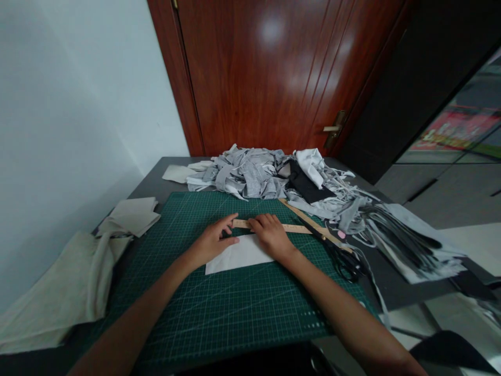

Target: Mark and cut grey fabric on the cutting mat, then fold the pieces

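A white piece of cloth (230, 256) lies on the green cutting mat (235, 313). Along its far edge runs a wooden ruler (297, 228), partly hidden by my fingers. My right hand (271, 237) rests over the ruler and the cloth's right part, its fingers bent around the ruler. At the ruler's left end, my left hand (214, 239) has thumb and fingers apart, with the thumb over the cloth's upper left edge. To the right, black-handled scissors (340, 256) lie across a second wooden ruler (332, 237).
Grey and white fabric scraps (250, 169) heap up along the table's back, with a black cloth piece (307, 183) among them. Folded dark and grey fabric (410, 240) is stacked at right. Beige cloth (78, 277) lies along the left edge, near folded pale pieces (131, 214).
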The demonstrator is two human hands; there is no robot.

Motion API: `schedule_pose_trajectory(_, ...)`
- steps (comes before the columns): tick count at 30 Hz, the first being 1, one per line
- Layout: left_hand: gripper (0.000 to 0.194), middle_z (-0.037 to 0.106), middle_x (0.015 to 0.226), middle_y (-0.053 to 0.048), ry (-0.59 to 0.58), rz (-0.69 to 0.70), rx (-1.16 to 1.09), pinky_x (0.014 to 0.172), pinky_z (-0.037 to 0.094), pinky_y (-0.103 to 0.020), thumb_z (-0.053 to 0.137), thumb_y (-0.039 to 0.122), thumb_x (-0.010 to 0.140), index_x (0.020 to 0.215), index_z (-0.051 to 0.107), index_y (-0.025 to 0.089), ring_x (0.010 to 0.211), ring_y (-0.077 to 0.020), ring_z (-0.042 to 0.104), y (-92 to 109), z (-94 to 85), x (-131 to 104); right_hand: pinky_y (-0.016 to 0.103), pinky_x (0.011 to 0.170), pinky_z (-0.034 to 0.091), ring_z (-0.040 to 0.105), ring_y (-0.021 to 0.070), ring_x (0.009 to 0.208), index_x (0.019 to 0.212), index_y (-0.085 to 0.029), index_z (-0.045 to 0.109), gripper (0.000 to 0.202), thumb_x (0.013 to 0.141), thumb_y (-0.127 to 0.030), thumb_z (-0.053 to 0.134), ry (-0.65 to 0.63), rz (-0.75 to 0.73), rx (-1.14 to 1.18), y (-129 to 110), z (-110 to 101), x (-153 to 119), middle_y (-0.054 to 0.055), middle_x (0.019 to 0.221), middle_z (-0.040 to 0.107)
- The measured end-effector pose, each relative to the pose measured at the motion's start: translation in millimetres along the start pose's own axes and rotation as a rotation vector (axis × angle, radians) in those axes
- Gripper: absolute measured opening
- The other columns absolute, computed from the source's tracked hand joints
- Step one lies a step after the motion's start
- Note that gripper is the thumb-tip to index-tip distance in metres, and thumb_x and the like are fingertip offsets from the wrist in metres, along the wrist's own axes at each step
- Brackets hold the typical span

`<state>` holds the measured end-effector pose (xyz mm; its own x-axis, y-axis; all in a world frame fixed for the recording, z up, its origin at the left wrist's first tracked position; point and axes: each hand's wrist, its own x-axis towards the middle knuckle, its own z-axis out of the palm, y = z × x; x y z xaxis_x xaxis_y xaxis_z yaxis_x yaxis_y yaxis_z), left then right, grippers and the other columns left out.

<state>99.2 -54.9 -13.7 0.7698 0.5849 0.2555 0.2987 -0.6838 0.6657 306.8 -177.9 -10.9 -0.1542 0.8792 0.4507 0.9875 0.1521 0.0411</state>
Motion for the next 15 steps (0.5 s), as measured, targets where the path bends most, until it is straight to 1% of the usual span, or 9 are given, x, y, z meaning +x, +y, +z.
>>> schedule_pose_trajectory(2, 0.041, 0.063, 0.103, -0.002, 0.019, 0.055, 0.051, 0.079, 0.052, -0.032, 0.066, 0.03, 0.09, 0.13, 0.061, 0.027, 0.088, -0.0174, 0.062, 4, 1.6, -1, 0.04, 0.085, 0.041, 0.054, 0.0289, 0.101, 0.129, -0.015, 0.061, 0.032, 0.099, -0.015, 0.05, 0.004, -0.025, 0.042, -5, -1, -1, 0.014, 0.116, 0.066)
schedule_pose_trajectory(3, 0.032, 0.063, 0.101, -0.002, 0.049, 0.085, 0.088, 0.081, 0.052, -0.032, 0.063, 0.027, 0.092, 0.124, 0.065, 0.025, 0.09, -0.0175, 0.062, 5, 1.5, -2, 0.04, 0.086, 0.041, 0.054, 0.0287, 0.102, 0.128, -0.016, 0.062, 0.03, 0.101, -0.018, 0.049, 0.005, -0.038, 0.069, -7, -2, -1, 0.014, 0.116, 0.066)
schedule_pose_trajectory(4, 0.028, 0.063, 0.101, -0.003, 0.081, 0.113, 0.122, 0.083, 0.052, -0.032, 0.061, 0.025, 0.094, 0.121, 0.067, 0.024, 0.091, -0.0175, 0.062, 6, 0.9, -3, 0.04, 0.088, 0.042, 0.055, 0.0285, 0.104, 0.128, -0.016, 0.062, 0.03, 0.102, -0.02, 0.048, 0.006, -0.05, 0.099, -9, -2, -2, 0.015, 0.118, 0.066)
schedule_pose_trajectory(6, 0.026, 0.064, 0.1, -0.003, 0.12, 0.157, 0.209, 0.083, 0.052, -0.031, 0.056, 0.021, 0.097, 0.121, 0.067, 0.022, 0.091, -0.017, 0.062, 6, -1.3, -5, 0.041, 0.091, 0.043, 0.056, 0.0287, 0.107, 0.13, -0.016, 0.061, 0.031, 0.103, -0.025, 0.049, -0.001, -0.057, 0.158, -9, -1, -2, 0.015, 0.12, 0.066)
schedule_pose_trajectory(9, 0.028, 0.065, 0.097, -0.005, 0.144, 0.185, 0.441, 0.081, 0.052, -0.032, 0.051, 0.018, 0.1, 0.122, 0.067, 0.021, 0.088, -0.0183, 0.062, 4, -6.6, -7, 0.043, 0.094, 0.044, 0.057, 0.031, 0.112, 0.137, -0.014, 0.055, 0.045, 0.098, -0.037, 0.058, -0.027, 0.025, 0.204, 2, 0, -3, 0.017, 0.124, 0.065)
schedule_pose_trajectory(10, 0.027, 0.065, 0.095, -0.005, 0.146, 0.192, 0.53, 0.081, 0.052, -0.034, 0.05, 0.017, 0.1, 0.12, 0.068, 0.02, 0.088, -0.0195, 0.061, 4, -8.6, -7, 0.043, 0.095, 0.044, 0.057, 0.0313, 0.113, 0.136, -0.014, 0.056, 0.047, 0.097, -0.039, 0.061, -0.048, 0.062, 0.208, 9, 0, -5, 0.017, 0.124, 0.065)
schedule_pose_trajectory(12, 0.026, 0.065, 0.092, -0.007, 0.15, 0.206, 0.675, 0.082, 0.052, -0.037, 0.05, 0.015, 0.099, 0.115, 0.07, 0.019, 0.089, -0.0224, 0.061, 4, -12.8, -7, 0.041, 0.096, 0.044, 0.058, 0.0302, 0.114, 0.129, -0.016, 0.061, 0.041, 0.095, -0.039, 0.064, -0.097, 0.128, 0.209, 26, -1, -8, 0.015, 0.123, 0.066)
schedule_pose_trajectory(15, 0.023, 0.065, 0.091, -0.008, 0.172, 0.21, 0.764, 0.083, 0.052, -0.041, 0.051, 0.013, 0.098, 0.103, 0.073, 0.018, 0.093, -0.0248, 0.061, 4, -17.5, -6, 0.036, 0.092, 0.045, 0.061, 0.0275, 0.108, 0.119, -0.017, 0.066, 0.038, 0.093, -0.044, 0.066, -0.157, 0.157, 0.218, 50, -7, -14, 0.012, 0.116, 0.068)
